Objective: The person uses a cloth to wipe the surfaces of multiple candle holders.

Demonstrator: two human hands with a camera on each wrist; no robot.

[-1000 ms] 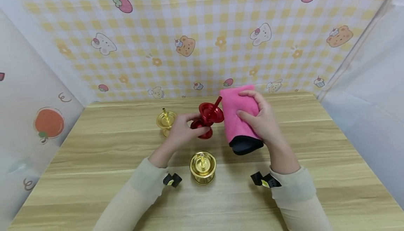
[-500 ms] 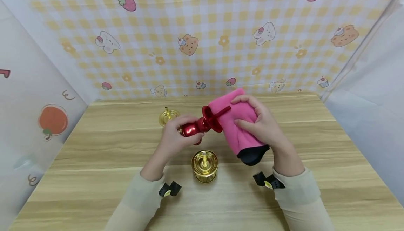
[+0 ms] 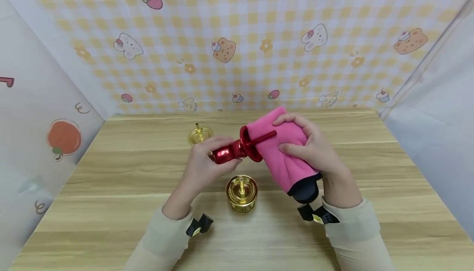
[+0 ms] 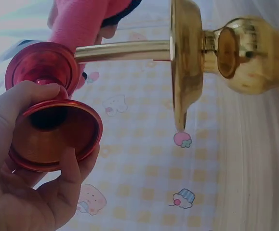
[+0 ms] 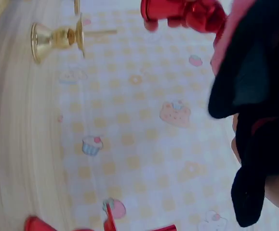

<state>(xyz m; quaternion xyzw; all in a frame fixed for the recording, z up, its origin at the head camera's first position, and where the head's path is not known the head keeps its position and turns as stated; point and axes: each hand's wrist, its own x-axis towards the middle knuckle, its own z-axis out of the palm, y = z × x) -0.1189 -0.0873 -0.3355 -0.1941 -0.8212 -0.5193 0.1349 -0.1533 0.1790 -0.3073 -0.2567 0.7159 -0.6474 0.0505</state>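
Observation:
My left hand (image 3: pixel 201 162) grips a shiny red candlestick (image 3: pixel 225 153) around its foot, off the table. The candlestick is tipped sideways, with its dish and thin stem toward the right. In the left wrist view its hollow base (image 4: pixel 52 144) faces the camera, thumb and fingers around it. My right hand (image 3: pixel 318 145) holds a soft pink cloth piece (image 3: pixel 272 160) with a black-edged end (image 3: pixel 305 189), perhaps a pouch or mitt. Red stem and dish lie against the pink fabric; whether they press on it I cannot tell.
A gold candlestick (image 3: pixel 242 195) stands on the wooden table (image 3: pixel 122 172) between the forearms. Another gold candlestick (image 3: pixel 200 135) stands behind the left hand, partly hidden. Red pieces (image 5: pixel 40 224) are cut off at the right wrist view's bottom edge. A patterned cloth wall (image 3: pixel 259 73) closes the back.
The left hand has tipped the red candlestick from nearly upright to sideways, against the pink cloth. The right hand has tilted the cloth, its black end swinging right and nearer me.

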